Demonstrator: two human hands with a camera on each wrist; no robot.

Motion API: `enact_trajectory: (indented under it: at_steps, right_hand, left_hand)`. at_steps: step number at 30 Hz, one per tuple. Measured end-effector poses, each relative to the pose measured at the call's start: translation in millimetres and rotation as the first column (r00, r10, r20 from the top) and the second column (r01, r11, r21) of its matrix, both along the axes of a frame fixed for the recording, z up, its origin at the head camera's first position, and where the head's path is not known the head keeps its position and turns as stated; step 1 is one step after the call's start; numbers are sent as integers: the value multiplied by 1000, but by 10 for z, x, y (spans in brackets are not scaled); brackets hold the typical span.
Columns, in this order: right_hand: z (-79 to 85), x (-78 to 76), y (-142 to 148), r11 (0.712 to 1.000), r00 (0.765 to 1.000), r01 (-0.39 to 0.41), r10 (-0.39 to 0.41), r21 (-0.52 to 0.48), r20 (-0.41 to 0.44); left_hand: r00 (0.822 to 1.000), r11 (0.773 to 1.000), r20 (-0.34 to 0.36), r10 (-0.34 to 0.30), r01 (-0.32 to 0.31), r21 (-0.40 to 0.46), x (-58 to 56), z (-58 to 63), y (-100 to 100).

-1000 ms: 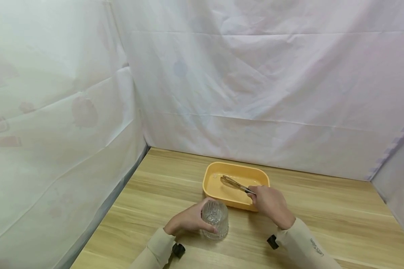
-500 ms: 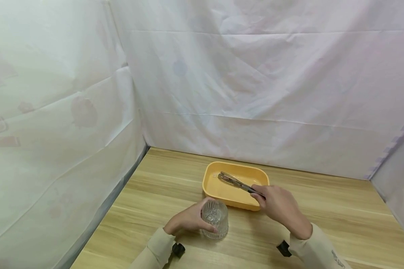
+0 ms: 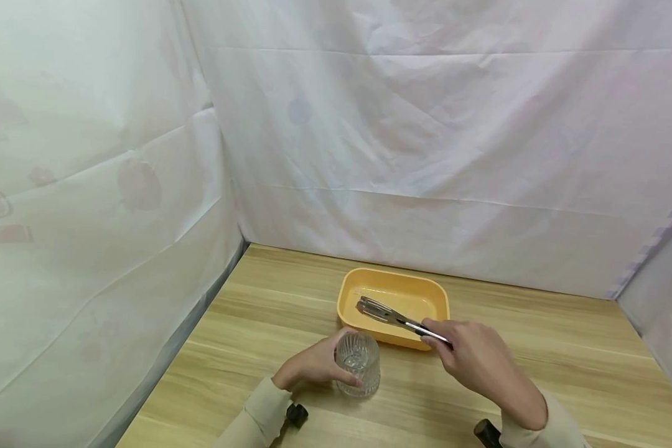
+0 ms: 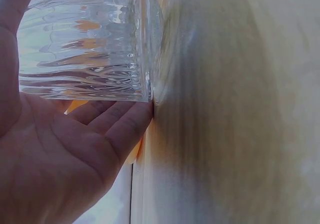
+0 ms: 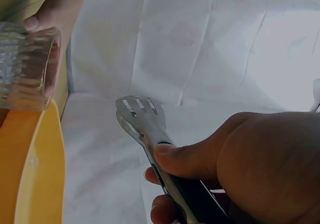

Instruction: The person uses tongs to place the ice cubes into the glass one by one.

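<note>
My left hand (image 3: pixel 316 361) is wrapped around a clear ribbed glass (image 3: pixel 359 367), which stands upright on the table just in front of the yellow tray (image 3: pixel 400 339). In the left wrist view, the fingers (image 4: pixel 131 124) curve along the glass's side down near its base. My right hand (image 3: pixel 473 354) grips metal tongs (image 3: pixel 406 322) by their dark handle. The tongs' slotted heads (image 5: pixel 142 112) are close together in the right wrist view, with nothing plainly seen between them. In the head view they overlap the tray's near left part.
The wooden table (image 3: pixel 280 311) runs back to a white cloth wall (image 3: pixel 425 155), with another cloth (image 3: pixel 117 249) along its left side. Black wrist straps (image 3: pixel 297 415) show at both sleeves. The tray sits near the back wall.
My right hand has drawn back toward the lower right with the tongs, whose heads shift slightly left and nearer the tray's front. The left hand and glass stay still.
</note>
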State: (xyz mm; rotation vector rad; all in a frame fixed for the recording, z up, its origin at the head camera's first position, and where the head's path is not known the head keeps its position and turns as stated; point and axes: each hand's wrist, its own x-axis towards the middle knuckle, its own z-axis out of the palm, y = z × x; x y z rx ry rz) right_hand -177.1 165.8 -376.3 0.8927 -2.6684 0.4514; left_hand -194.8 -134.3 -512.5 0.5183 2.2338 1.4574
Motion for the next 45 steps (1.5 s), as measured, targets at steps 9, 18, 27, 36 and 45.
enact_trajectory:
  at_steps: [9, 18, 27, 36, 45]
  right_hand:
    - [18, 167, 13, 999, 999, -40, 40, 3, 2]
    - [-130, 255, 10, 998, 996, -66, 67, -18, 61]
    - [-195, 294, 11, 995, 993, -94, 95, -15, 75]
    - [-208, 308, 20, 996, 988, -82, 83, -18, 131]
    - [-200, 302, 23, 996, 987, -92, 94, -17, 133]
  left_hand:
    - [1000, 1000, 5, 5, -5, -13, -4, 2, -8]
    - [1000, 998, -7, 17, -18, -60, 8, -4, -18]
    - [1000, 999, -6, 11, -11, -47, 12, -11, -16]
    - [1000, 1000, 2, 4, -4, -6, 15, -13, -3]
    - [1000, 1000, -3, 4, -4, -14, 13, -20, -4]
